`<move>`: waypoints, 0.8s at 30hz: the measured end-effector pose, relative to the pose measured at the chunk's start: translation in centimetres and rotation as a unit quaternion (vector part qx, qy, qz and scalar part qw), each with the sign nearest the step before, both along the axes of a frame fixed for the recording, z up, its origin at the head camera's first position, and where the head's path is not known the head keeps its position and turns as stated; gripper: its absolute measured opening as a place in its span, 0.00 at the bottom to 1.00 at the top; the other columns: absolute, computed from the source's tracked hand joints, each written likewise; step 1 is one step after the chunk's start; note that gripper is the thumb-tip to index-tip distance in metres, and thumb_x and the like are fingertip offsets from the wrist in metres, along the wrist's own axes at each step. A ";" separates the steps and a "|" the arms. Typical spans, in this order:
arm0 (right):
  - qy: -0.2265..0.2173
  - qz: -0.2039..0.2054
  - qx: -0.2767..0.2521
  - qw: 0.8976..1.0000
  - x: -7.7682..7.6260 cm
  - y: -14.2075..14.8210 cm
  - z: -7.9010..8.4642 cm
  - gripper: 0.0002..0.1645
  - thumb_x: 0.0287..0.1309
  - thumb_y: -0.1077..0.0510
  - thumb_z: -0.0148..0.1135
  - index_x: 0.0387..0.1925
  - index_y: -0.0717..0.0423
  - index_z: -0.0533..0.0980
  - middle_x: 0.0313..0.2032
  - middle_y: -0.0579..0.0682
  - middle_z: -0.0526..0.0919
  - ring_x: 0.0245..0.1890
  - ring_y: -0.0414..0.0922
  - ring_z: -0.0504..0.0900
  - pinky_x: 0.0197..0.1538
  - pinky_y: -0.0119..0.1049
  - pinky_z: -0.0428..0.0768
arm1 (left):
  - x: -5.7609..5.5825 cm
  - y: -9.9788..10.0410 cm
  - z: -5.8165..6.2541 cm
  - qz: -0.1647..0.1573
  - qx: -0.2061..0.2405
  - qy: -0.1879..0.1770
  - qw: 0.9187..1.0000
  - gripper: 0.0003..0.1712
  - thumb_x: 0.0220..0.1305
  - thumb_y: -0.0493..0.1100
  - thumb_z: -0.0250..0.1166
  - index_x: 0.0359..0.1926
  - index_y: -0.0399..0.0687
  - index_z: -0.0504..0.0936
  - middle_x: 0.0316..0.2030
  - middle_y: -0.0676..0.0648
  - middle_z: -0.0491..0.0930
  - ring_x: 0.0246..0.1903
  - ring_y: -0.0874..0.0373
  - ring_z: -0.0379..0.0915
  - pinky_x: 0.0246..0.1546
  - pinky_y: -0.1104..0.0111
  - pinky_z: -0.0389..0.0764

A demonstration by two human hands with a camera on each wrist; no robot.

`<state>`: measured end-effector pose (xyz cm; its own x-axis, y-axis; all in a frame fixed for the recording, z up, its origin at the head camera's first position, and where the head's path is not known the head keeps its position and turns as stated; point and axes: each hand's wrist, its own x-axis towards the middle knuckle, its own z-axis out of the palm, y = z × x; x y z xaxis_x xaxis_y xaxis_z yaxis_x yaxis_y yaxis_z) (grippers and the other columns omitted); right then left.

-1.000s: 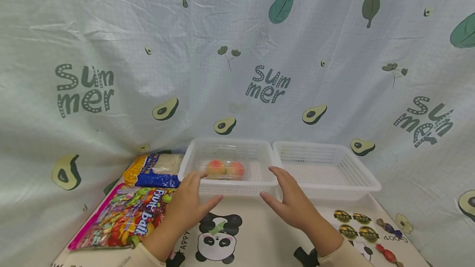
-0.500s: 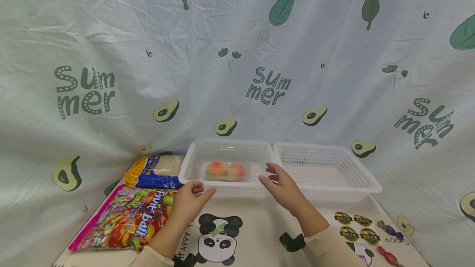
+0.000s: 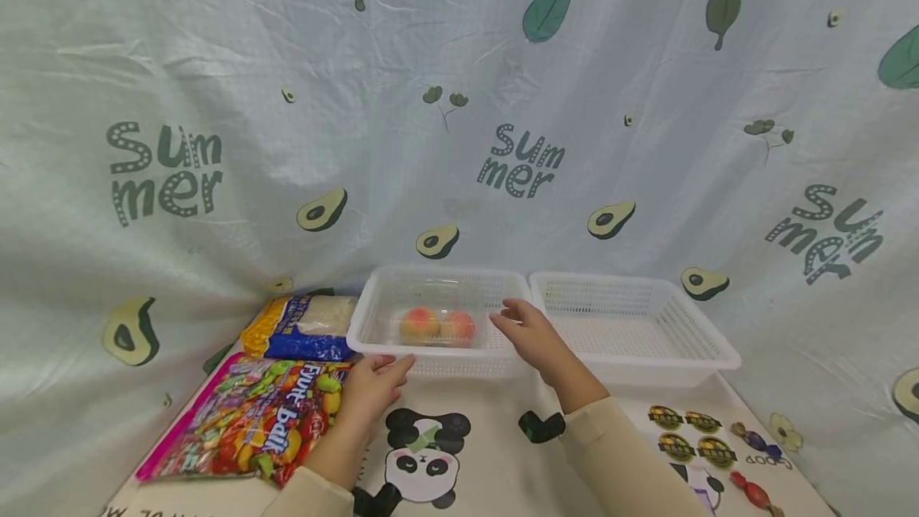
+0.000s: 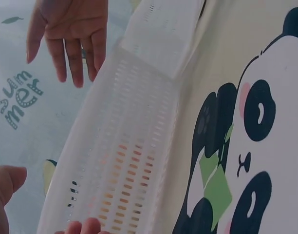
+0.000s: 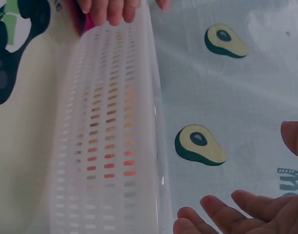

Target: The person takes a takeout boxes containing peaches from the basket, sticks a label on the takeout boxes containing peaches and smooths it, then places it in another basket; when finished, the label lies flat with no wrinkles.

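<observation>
In the head view my left hand (image 3: 369, 391) is at the near left corner of a white plastic basket (image 3: 459, 365), fingertips right by its front rim. My right hand (image 3: 533, 337) is over the same basket's right end, fingers extended and loosely bent. Inside sits a clear plastic box (image 3: 441, 294) with two red-and-yellow peaches (image 3: 420, 325). From the left wrist, the right hand (image 4: 76, 41) shows its palm with fingers pointing down past the rim. The right wrist view has the left fingers (image 5: 112, 9) at the basket's far end, while peach colours show through the slots.
A second white basket (image 3: 632, 333) stands to the right, against the first. At the left lie a colourful candy bag (image 3: 251, 421) and a blue-and-yellow packet (image 3: 305, 329). A printed curtain (image 3: 459, 102) hangs behind the table (image 3: 495, 461), which has panda pictures on it.
My right hand has moved left and forward over the left basket's right end. The left hand has drawn slightly back, its fingers closer together. Baskets and peaches stay where they were.
</observation>
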<state>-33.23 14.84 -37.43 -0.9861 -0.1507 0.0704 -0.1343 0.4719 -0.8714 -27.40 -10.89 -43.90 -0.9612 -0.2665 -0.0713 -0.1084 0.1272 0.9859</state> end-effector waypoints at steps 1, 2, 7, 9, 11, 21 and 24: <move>-0.007 0.000 -0.002 1.000 -0.3 -0.2 0.1 0.42 0.70 0.38 0.59 0.75 0.55 0.63 0.72 0.59 0.70 0.73 0.61 0.68 0.71 0.65 0.67 | -0.2 0.0 -0.1 0.006 0.008 0.002 1.000 0.43 0.63 0.63 0.70 0.64 0.36 0.73 0.57 0.33 0.81 0.52 0.43 0.83 0.53 0.55 0.86; -0.013 0.001 -0.005 1.000 -0.6 -0.3 0.2 0.43 0.70 0.38 0.58 0.75 0.56 0.62 0.72 0.60 0.69 0.73 0.61 0.67 0.72 0.65 0.67 | -0.3 0.1 -0.2 0.013 0.017 0.005 1.000 0.42 0.64 0.62 0.70 0.65 0.36 0.71 0.57 0.32 0.80 0.52 0.43 0.83 0.53 0.55 0.86; -0.052 0.011 -0.053 0.997 -1.9 -0.8 0.5 0.43 0.73 0.41 0.56 0.76 0.62 0.58 0.75 0.63 0.63 0.74 0.62 0.65 0.74 0.59 0.65 | -0.9 0.5 -0.5 0.053 0.067 0.022 0.996 0.40 0.66 0.53 0.71 0.67 0.35 0.65 0.55 0.31 0.80 0.53 0.41 0.83 0.54 0.55 0.84; -0.068 0.010 -0.083 0.994 -2.4 -0.9 0.5 0.43 0.74 0.42 0.56 0.76 0.64 0.57 0.76 0.63 0.61 0.75 0.62 0.63 0.76 0.56 0.64 | -1.0 0.6 -0.5 0.065 0.094 0.026 0.993 0.39 0.67 0.52 0.71 0.66 0.34 0.64 0.56 0.30 0.80 0.53 0.40 0.83 0.54 0.56 0.84; -0.078 0.007 -0.107 0.991 -2.8 -1.0 0.5 0.43 0.75 0.44 0.55 0.76 0.65 0.56 0.76 0.64 0.60 0.75 0.63 0.61 0.77 0.56 0.62 | -1.3 0.7 -0.5 0.075 0.115 0.027 0.990 0.38 0.67 0.51 0.71 0.66 0.35 0.65 0.55 0.31 0.80 0.53 0.42 0.83 0.54 0.58 0.84; -0.127 -0.014 -0.171 0.977 -4.8 -1.6 0.3 0.41 0.75 0.46 0.55 0.75 0.68 0.56 0.75 0.67 0.60 0.76 0.63 0.59 0.79 0.54 0.57 | -2.2 0.7 -0.6 0.114 0.145 0.044 0.982 0.32 0.66 0.45 0.71 0.63 0.34 0.68 0.48 0.37 0.83 0.44 0.52 0.85 0.44 0.69 0.87; -0.149 -0.027 -0.179 0.972 -5.4 -1.6 -0.1 0.43 0.74 0.45 0.57 0.76 0.68 0.56 0.76 0.68 0.58 0.77 0.64 0.58 0.78 0.53 0.59 | -2.4 0.6 -0.9 0.129 0.144 0.047 0.980 0.30 0.66 0.42 0.71 0.62 0.33 0.68 0.44 0.38 0.84 0.42 0.52 0.86 0.37 0.73 0.86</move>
<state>-38.61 13.24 -37.49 -0.9765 -0.1166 -0.1813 0.1659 0.1312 -0.9774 -29.78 -10.31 -44.75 -0.8703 -0.4836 -0.0936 -0.0068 -0.1781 0.9840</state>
